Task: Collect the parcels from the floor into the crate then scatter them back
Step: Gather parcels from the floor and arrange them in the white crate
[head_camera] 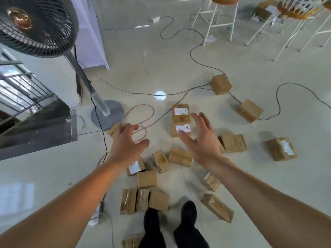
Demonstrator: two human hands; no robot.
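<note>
Brown taped parcels [180,156] — some white-labelled — strewn on the floor [250,176]; both hands' fingers [200,119] spread, holding nothing.

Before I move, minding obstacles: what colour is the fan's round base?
Grey fan base, head view.

The fan head [34,24] runs off the top and left edges, and the stool seat [223,0] is cropped at the top. The left hand [125,142] covers most of a small parcel [113,130]. The right hand [200,138] hides one corner of the labelled parcel [180,128], whose print is too small to read. The bottom parcel [129,241] is cropped and sits partly behind a trouser leg [152,237]
</note>
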